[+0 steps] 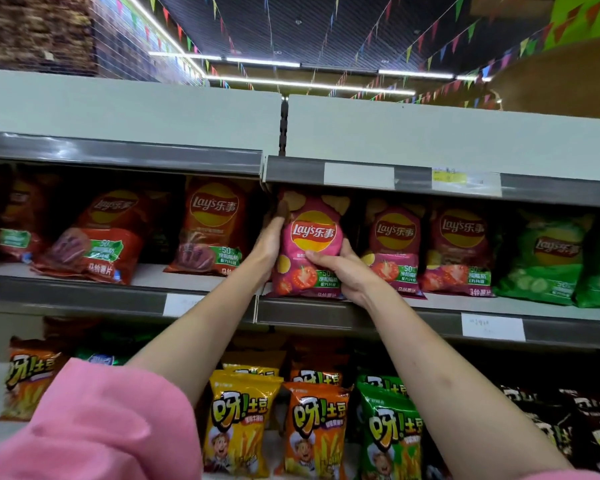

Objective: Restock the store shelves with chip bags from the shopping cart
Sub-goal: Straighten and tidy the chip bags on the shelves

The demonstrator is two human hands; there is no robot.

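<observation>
You held the pink tomato chip bag (309,251) upright on the middle shelf (326,311), its bottom edge resting at the shelf's front, just left of two matching pink bags (395,247). Your left hand (271,237) lay flat against the bag's left side, fingers (282,211) straight and reaching up behind its top corner. Your right hand (340,268) gripped the bag's lower right, thumb curled across the front. Orange bags (212,226) stood to the left, green bags (548,261) farther right.
</observation>
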